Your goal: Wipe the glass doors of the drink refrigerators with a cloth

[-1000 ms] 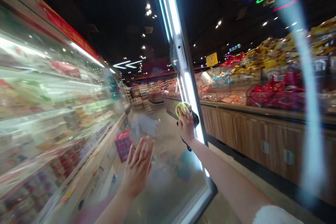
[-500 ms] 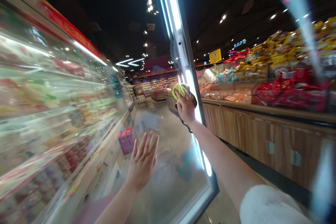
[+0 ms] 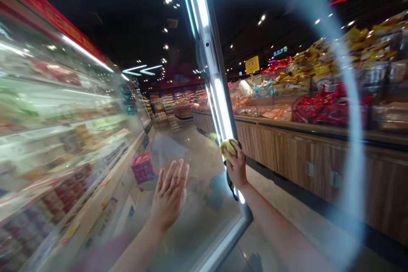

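A glass door with a lit metal frame (image 3: 219, 93) stands across the middle of the view. My right hand (image 3: 236, 165) holds a yellow-green cloth (image 3: 228, 148) against the frame's lit edge, low on the door. A dark strap or cord (image 3: 232, 186) hangs beneath that hand. My left hand (image 3: 169, 193) is spread, its fingers apart and nothing in it, in front of or on the glass pane (image 3: 197, 208); whether the palm touches cannot be told.
Lit refrigerated shelves (image 3: 63, 136) with packaged goods line the left side. A pink box (image 3: 143, 167) lies by their base. On the right runs a wood-panelled counter (image 3: 290, 148) heaped with bagged goods (image 3: 321, 104).
My right hand has moved down along the door frame with the cloth. My left hand remains spread in nearly the same place. The view has shifted slightly.
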A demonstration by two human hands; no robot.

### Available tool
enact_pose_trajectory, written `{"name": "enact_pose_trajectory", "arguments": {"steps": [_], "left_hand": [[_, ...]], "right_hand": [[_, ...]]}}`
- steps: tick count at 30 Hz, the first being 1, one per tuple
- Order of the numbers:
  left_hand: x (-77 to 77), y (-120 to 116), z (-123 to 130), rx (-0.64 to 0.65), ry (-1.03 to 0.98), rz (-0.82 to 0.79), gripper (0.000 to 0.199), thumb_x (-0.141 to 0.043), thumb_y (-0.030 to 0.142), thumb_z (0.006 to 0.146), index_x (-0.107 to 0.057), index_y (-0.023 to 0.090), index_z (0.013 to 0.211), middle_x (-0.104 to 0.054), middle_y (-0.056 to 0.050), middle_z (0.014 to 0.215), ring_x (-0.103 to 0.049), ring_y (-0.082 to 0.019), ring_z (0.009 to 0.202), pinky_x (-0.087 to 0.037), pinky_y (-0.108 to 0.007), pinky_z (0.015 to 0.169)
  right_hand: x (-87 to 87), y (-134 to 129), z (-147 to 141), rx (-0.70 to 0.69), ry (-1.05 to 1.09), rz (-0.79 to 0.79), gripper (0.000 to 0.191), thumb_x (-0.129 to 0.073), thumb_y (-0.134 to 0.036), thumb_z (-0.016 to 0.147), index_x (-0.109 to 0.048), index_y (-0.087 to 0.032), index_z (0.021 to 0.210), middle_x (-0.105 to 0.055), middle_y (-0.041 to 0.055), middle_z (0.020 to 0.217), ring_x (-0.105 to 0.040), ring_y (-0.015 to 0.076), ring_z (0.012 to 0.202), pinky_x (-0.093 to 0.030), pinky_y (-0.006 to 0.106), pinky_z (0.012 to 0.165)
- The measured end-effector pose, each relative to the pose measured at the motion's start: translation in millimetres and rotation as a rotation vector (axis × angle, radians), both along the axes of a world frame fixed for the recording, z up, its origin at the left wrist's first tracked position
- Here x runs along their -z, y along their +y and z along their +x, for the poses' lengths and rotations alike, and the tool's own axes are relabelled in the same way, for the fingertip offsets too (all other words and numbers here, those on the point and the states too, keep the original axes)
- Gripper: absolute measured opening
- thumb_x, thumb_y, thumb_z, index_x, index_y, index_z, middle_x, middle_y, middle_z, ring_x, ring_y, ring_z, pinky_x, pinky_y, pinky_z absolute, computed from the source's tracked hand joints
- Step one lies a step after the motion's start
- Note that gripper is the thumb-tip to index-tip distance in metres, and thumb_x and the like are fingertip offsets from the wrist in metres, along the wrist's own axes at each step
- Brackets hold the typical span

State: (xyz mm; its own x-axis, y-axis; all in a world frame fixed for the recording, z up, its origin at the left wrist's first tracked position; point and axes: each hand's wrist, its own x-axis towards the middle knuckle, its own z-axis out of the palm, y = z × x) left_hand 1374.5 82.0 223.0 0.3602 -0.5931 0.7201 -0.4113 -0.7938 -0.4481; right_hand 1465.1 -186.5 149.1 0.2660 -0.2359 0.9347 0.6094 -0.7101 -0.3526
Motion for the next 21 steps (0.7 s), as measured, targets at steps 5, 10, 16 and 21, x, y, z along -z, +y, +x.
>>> {"name": "enact_pose_trajectory", "arguments": {"steps": [5, 10, 16, 21], "left_hand": [[-8.3, -4.9, 4.2, 0.017, -0.019, -0.021, 0.084, -0.057, 0.025, 0.091, -0.015, 0.023, 0.164, -0.033, -0.01, 0.166, -0.014, -0.024, 0.158, -0.005, -0.047, 0.13], [-16.9, -12.5, 2.8, 0.009, -0.05, -0.013, 0.082, -0.058, 0.027, 0.091, -0.019, 0.022, 0.163, -0.031, -0.01, 0.166, -0.012, -0.025, 0.158, -0.006, -0.048, 0.13], [-17.7, -20.9, 0.8, -0.001, -0.02, -0.014, 0.083, -0.059, 0.026, 0.09, -0.019, 0.021, 0.163, -0.033, -0.011, 0.166, -0.013, -0.026, 0.158, -0.007, -0.051, 0.13], [-9.9, -20.2, 0.5, 0.028, 0.01, -0.017, 0.079, -0.058, 0.025, 0.092, -0.022, 0.02, 0.162, -0.032, -0.012, 0.166, -0.009, -0.025, 0.159, -0.005, -0.052, 0.13]], "right_hand": [[-138.5, -29.2, 28.9, 0.139, -0.15, 0.158, 0.052, -0.04, -0.021, 0.097, -0.054, -0.025, 0.147, -0.04, 0.0131, 0.156, -0.039, 0.0288, 0.147, -0.037, 0.052, 0.119], [-259.4, -47.2, 73.2, 0.164, -0.074, 0.137, 0.058, -0.044, -0.036, 0.098, -0.041, -0.014, 0.152, -0.04, 0.0197, 0.155, -0.041, 0.0342, 0.143, -0.04, 0.054, 0.115], [-244.5, -56.9, 83.4, 0.187, 0.125, 0.157, 0.073, -0.046, -0.052, 0.098, -0.028, -0.016, 0.159, -0.051, 0.021, 0.143, -0.056, 0.036, 0.126, -0.048, 0.055, 0.102], [-142.3, -35.4, 55.0, 0.242, 0.093, 0.222, 0.074, -0.054, -0.053, 0.095, -0.034, -0.019, 0.157, -0.052, 0.0241, 0.142, -0.06, 0.0364, 0.119, -0.052, 0.05, 0.097]]}}
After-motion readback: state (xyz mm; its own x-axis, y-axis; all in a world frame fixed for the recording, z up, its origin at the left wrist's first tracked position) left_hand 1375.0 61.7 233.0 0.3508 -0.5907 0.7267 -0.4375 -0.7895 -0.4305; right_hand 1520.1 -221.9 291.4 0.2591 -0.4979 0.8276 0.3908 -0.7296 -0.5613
